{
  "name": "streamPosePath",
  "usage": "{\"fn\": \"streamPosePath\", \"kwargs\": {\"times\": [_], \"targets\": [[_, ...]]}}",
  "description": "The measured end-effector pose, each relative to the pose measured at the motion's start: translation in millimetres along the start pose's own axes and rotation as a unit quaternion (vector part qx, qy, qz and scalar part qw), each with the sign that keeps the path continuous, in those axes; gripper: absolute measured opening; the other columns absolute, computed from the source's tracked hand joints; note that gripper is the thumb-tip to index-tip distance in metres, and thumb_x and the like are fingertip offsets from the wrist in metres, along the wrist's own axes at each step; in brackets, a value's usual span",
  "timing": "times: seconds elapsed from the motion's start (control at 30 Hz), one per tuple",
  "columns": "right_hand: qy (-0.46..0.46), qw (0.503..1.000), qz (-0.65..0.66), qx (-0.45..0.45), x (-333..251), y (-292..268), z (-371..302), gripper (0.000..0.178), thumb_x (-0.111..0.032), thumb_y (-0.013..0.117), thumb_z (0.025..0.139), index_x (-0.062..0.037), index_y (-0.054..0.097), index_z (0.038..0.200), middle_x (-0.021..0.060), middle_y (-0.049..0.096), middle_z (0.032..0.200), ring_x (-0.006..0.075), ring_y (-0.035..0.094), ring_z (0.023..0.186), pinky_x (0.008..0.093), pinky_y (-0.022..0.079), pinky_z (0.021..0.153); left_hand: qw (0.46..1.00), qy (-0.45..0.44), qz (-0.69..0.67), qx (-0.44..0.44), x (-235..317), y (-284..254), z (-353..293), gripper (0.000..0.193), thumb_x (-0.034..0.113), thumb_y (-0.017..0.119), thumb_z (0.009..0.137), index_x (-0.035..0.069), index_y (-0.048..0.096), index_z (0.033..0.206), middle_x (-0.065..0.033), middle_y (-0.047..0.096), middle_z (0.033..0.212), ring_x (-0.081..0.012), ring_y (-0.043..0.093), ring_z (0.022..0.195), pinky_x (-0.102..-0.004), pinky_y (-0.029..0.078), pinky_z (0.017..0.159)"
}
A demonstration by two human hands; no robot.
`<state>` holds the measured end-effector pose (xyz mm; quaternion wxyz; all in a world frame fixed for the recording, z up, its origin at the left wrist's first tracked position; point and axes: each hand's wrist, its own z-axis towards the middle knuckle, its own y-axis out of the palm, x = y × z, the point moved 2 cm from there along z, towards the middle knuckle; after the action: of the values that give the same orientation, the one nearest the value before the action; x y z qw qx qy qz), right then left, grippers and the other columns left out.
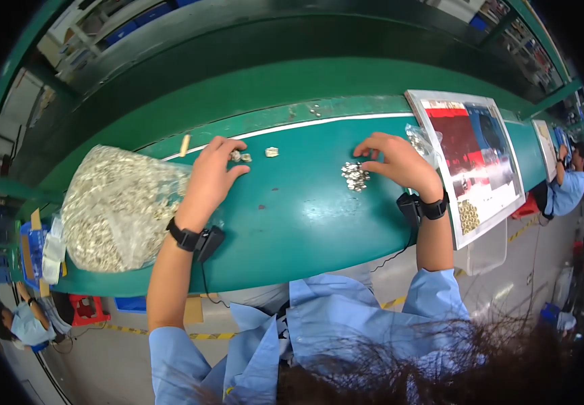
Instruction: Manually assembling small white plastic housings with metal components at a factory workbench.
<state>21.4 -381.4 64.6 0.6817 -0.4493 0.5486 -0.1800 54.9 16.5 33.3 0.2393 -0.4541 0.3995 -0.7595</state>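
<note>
Seated person in a blue shirt [346, 314], both forearms over a green worktop [278, 250]. Left hand [212, 169] palm down, curled, thumb and forefinger standing apart; a few small metal parts [240, 156] lie in the gap between them. Cannot tell whether the curled fingers touch these parts or whether any sit under the palm.

Right hand [400, 160] also spread, thumb tip apart from the bent fingers. A loose pile of shiny metal pieces [355, 177] lies on the worktop right at the thumb tip; contact with its edge unclear.

Between the hands, nearer the left one: a small pale cluster [271, 152], alone on the green surface. Left of the left forearm, a large clear plastic bag [113, 209] bulging with small pale metal parts. Beyond the left hand, a short tan stick [184, 145] near the white line.

Right side: a silver-framed panel [450, 182] in red, dark blue and white, gold-coloured rings [468, 217] gathered at its near corner. A small clear bag [419, 140] sits between panel and right hand. Black strap with a module on each wrist. Co-workers at far left and far right.
</note>
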Motion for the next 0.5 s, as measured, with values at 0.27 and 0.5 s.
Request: {"fn": "streamPosePath", "kwargs": {"times": [0.27, 0.5], "targets": [[-0.048, 0.998, -0.038, 0.029, -14.0, 19.0, -0.6, 0.024, -0.013, 0.091, 0.088, -0.0112, 0.083, 0.111, 0.0072, 0.073, 0.107, 0.0318, 0.074, 0.102, 0.0447, 0.062, 0.086, 0.987, -0.005, -0.110, -0.118, 35.2, 18.1, -15.4, 0.027, 0.005, 0.090, 0.092, 0.008, 0.082, 0.118, -0.0080, 0.073, 0.117, -0.0277, 0.074, 0.101, -0.0388, 0.063, 0.087], [-0.062, 0.996, -0.065, -0.024, -21.3, 21.3, -8.9, 0.021, -0.014, 0.092, 0.085, -0.0122, 0.083, 0.104, 0.0024, 0.072, 0.104, 0.0277, 0.074, 0.099, 0.0429, 0.062, 0.082, 0.981, 0.043, -0.137, -0.129, 52.5, 20.3, -22.8, 0.034, 0.001, 0.092, 0.089, 0.008, 0.082, 0.121, -0.0072, 0.075, 0.122, -0.0226, 0.073, 0.091, -0.0327, 0.062, 0.079]]}}
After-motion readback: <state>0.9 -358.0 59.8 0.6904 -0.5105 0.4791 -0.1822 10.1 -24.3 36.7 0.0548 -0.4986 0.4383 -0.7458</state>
